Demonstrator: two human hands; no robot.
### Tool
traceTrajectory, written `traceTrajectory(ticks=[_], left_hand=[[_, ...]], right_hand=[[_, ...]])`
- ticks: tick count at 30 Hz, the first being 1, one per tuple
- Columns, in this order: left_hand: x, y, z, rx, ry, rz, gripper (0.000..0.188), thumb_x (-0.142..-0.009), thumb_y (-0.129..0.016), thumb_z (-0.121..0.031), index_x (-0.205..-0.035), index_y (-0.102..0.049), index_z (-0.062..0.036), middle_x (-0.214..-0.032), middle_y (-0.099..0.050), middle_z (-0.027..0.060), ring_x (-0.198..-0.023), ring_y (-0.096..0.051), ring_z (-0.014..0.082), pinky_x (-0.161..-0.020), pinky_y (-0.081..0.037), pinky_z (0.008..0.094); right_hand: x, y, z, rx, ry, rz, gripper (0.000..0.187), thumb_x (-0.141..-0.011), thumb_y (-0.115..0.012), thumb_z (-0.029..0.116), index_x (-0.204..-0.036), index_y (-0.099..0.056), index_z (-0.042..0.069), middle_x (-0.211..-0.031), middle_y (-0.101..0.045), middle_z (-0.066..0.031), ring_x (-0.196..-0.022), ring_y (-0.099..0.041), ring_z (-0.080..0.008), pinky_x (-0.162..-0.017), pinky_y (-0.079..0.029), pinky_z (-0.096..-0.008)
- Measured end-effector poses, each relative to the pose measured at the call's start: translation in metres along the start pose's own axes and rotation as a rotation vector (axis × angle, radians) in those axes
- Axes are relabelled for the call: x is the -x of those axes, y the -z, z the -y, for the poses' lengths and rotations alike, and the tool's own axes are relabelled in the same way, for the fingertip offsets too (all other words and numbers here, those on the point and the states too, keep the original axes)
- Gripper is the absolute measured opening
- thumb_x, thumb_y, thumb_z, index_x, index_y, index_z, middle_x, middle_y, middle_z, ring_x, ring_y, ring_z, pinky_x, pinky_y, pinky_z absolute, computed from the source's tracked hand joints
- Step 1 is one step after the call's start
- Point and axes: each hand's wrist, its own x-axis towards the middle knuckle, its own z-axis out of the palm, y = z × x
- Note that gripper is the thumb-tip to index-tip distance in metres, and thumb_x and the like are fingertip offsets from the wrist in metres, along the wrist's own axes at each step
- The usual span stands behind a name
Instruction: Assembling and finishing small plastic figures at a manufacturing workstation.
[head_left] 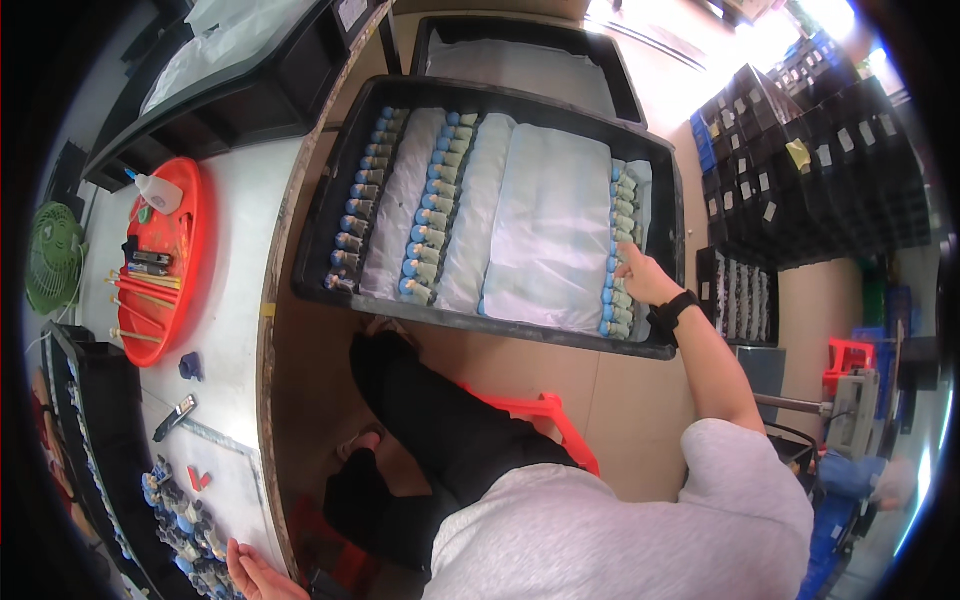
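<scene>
My right hand (648,280), with a black watch on the wrist, reaches into a black tray (480,328). Its fingers are closed around one small blue-and-grey figurine (622,262) in the right-hand row, and partly hide it. Two more rows of blue-topped figurines (430,215) lie further left, between strips of white wrapping sheet (548,220). My left hand (262,578) rests by the table edge at the bottom, fingers loosely stretched out and partly cut off by the frame. Beside it stands a cluster of blue and dark figurines (185,520) on the table.
On the table are a red oval tray (150,330) with brushes and a white bottle (160,193), a utility knife (175,418) and a red piece (199,479). Black crates (820,170) are stacked at right. A red stool (560,420) stands below the tray.
</scene>
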Motion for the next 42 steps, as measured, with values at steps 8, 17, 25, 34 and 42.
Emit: traceTrajectory(ticks=[8,17,25,34,42], left_hand=[[0.000,0.006,0.002,0.013,0.002,0.019,0.020,-0.084,-0.048,-0.002,-0.102,-0.053,0.0075,-0.094,-0.055,0.0148,-0.083,-0.050,0.0219,-0.075,-0.042,0.0317],[0.000,0.005,0.002,0.016,0.023,0.034,0.020,-0.085,-0.047,-0.002,-0.101,-0.053,0.0065,-0.096,-0.056,0.0142,-0.084,-0.051,0.0213,-0.076,-0.042,0.0314],[-0.005,0.025,0.016,-0.018,0.091,-0.012,0.024,-0.086,-0.047,-0.005,-0.108,-0.050,0.0053,-0.105,-0.053,0.0117,-0.093,-0.050,0.0183,-0.086,-0.040,0.0281],[-0.011,-0.007,0.008,-0.056,0.027,0.104,0.015,-0.076,-0.054,0.003,-0.090,-0.059,0.0009,-0.098,-0.058,0.0093,-0.092,-0.053,0.0159,-0.082,-0.041,0.0264],[0.005,0.012,-0.082,-0.292,0.100,0.442,0.019,-0.074,-0.062,-0.007,-0.091,-0.059,0.0002,-0.096,-0.057,0.0122,-0.085,-0.056,0.0234,-0.074,-0.045,0.0294]], right_hand=[[-0.027,0.008,0.007,0.150,-0.104,-0.031,0.037,-0.065,-0.050,0.000,-0.102,-0.055,0.003,-0.100,-0.055,-0.0234,-0.096,-0.053,-0.0332,-0.080,-0.043,-0.0382],[-0.074,0.026,-0.019,0.308,0.067,-0.071,0.023,-0.062,-0.056,0.002,-0.084,-0.060,0.009,-0.098,-0.056,-0.0165,-0.103,-0.044,-0.0330,-0.082,-0.042,-0.0389],[-0.139,0.020,-0.029,0.098,-0.056,-0.336,0.047,-0.071,-0.045,0.007,-0.117,-0.041,0.001,-0.109,-0.050,-0.0272,-0.106,-0.046,-0.0378,-0.089,-0.038,-0.0389],[-0.187,0.121,-0.160,-0.192,0.066,-0.434,0.043,-0.074,-0.047,0.004,-0.116,-0.043,-0.002,-0.107,-0.053,-0.0176,-0.102,-0.050,-0.0283,-0.090,-0.038,-0.0334],[-0.029,-0.023,0.240,-0.399,0.699,0.002,0.029,-0.081,-0.051,0.003,-0.111,-0.052,0.004,-0.085,-0.052,-0.0013,-0.075,-0.050,-0.0073,-0.067,-0.040,-0.0186]])
